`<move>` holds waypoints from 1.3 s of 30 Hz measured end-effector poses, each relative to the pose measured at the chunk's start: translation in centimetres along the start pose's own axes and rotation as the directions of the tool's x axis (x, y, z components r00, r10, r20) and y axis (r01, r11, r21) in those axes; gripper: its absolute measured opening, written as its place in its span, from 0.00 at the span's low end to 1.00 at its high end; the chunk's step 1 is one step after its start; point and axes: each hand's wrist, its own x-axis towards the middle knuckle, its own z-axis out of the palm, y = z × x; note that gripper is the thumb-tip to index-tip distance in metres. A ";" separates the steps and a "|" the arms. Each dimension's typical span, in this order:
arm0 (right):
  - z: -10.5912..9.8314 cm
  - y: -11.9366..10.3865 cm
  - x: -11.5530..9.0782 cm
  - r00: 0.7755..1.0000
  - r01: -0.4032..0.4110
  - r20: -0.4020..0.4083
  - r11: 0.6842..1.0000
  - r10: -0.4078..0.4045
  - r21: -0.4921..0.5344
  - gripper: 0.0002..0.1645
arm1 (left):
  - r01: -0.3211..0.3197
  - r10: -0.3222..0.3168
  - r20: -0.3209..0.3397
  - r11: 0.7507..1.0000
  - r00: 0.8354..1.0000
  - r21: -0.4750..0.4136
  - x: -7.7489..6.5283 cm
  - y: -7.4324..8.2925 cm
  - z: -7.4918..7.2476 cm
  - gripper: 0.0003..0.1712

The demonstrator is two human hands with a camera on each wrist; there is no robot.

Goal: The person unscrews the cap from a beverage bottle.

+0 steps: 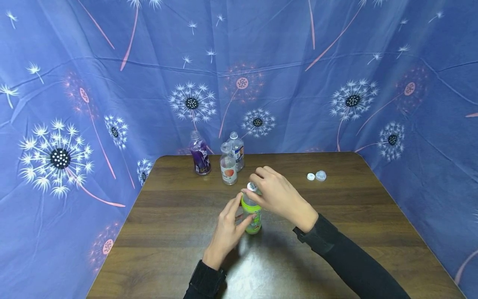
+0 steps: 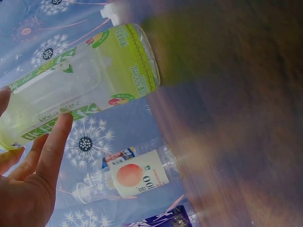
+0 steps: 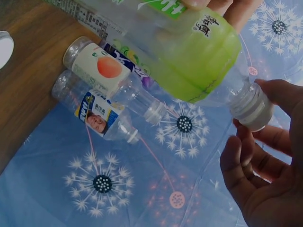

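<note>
A clear bottle with a lime-green label [image 1: 254,224] stands upright on the table, a white cap [image 1: 252,187] on its neck. My left hand [image 1: 225,226] holds the bottle's body, the thumb on one side and the fingers on the other. Over the top reaches my right hand [image 1: 280,198], pinching the cap between thumb and fingers. In the right wrist view, the cap [image 3: 258,113] sits on the clear neck, with the thumb and fingertips at it. The left wrist view shows the label [image 2: 85,78] and fingers against its side.
Behind stand a purple-labelled bottle [image 1: 201,158], a bottle with a peach label [image 1: 229,173] and a blue-labelled bottle [image 1: 239,154], all without caps visible. To the right on the brown table [image 1: 157,232] lie a white cap [image 1: 310,176] and a translucent cap [image 1: 320,175]. A blue curtain [image 1: 291,108] hangs behind.
</note>
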 end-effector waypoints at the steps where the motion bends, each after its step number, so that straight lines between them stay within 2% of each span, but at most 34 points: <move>1: 0.0 0.0 0.1 1.000 -0.016 0.002 1.000 0.016 0.000 0.20 | -0.001 0.001 -0.001 1.000 1.000 0.002 0.0 0.0 0.0 0.46; 6: -0.2 0.1 0.1 0.996 -0.075 0.042 0.997 0.073 0.034 0.34 | -0.005 0.005 0.004 1.000 1.000 0.003 0.0 0.0 -0.1 0.45; 9: -0.8 0.5 -0.1 0.994 -0.051 0.099 0.997 0.045 0.065 0.38 | -0.002 0.002 0.007 1.000 1.000 0.003 0.0 -0.1 -0.1 0.45; 15: -2.0 1.0 -0.3 0.974 0.078 0.192 0.973 -0.121 0.217 0.31 | -0.005 0.005 -0.002 1.000 1.000 0.009 0.0 -0.2 -0.1 0.46; 20: -2.2 1.2 -0.4 0.960 0.146 0.195 0.956 -0.199 0.256 0.25 | -0.006 0.006 -0.004 1.000 1.000 0.009 0.0 -0.1 -0.1 0.46; 28: -2.1 1.1 -0.1 0.965 0.128 0.196 0.964 -0.175 0.234 0.20 | 0.000 0.000 -0.003 1.000 1.000 -0.002 0.0 0.0 -0.1 0.46; 33: -1.7 0.9 0.3 0.971 0.083 0.208 0.982 -0.119 0.171 0.16 | -0.006 0.006 -0.007 1.000 1.000 0.001 0.1 0.1 -0.1 0.45; 39: -1.4 0.6 0.8 0.983 0.076 0.166 0.996 -0.082 0.042 0.12 | 0.004 -0.004 -0.007 1.000 1.000 0.015 0.1 0.1 0.0 0.45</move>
